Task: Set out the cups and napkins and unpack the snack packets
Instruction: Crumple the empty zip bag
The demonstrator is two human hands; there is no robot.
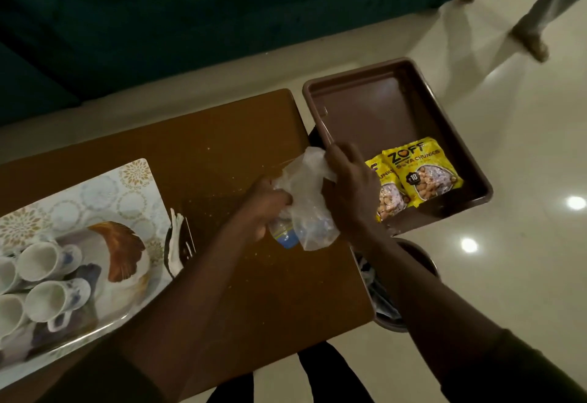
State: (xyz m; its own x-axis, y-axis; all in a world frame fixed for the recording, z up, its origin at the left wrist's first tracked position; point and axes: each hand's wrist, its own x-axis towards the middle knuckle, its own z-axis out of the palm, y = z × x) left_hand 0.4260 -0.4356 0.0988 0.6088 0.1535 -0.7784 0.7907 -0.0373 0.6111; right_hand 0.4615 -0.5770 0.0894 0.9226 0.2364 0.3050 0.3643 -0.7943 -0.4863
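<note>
A clear plastic bag [306, 199] lies on the brown table [228, 135], with something blue and white inside it. My left hand [265, 204] grips the bag's lower left part. My right hand [347, 186] pinches its upper right end. Two yellow soya chunk packets [419, 174] lie in the near corner of a brown tray [374, 110] to the right of the table. Several white cups [44, 278] lie on their sides on a patterned tray [95, 189] at the table's left. A folded white napkin [174, 243] sits beside that tray.
A dark round bin [413, 263] with scraps stands under my right forearm, at the table's right edge. A dark green sofa [158, 21] runs along the far side. Another person's leg and foot [530, 40] are on the pale floor at top right.
</note>
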